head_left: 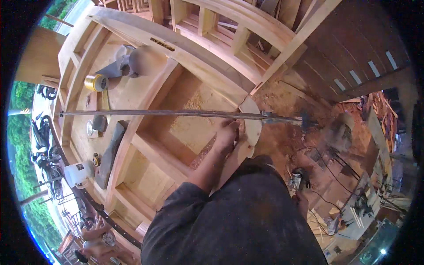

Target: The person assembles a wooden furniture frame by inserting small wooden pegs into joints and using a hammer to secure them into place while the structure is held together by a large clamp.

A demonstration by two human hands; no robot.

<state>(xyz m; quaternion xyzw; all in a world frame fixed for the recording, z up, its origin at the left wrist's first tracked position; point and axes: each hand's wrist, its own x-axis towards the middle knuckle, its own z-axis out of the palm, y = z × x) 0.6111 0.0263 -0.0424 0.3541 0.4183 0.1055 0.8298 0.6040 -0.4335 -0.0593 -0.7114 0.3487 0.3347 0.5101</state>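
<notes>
My left hand (227, 135) is closed, its curled fingers against the rounded end of a pale wooden frame (252, 126), just below a long metal bar clamp (190, 113). Whatever is inside those fingers is hidden. The bar runs across the frame from the far left side to its right end. Low on the right, partly covered by my body, my right hand (302, 198) is closed around a dark hand tool (300, 177). That tool's exact kind is too small to tell.
Lying on the panel are a yellow roll (96, 82), grey cloth (126, 64), a tape measure (96, 159) and a long dark piece (110, 154). A white plastic jug (79, 173) stands at the left edge. Cables (324, 198) trail over the dusty floor at right. Motorbikes (44, 145) stand beyond.
</notes>
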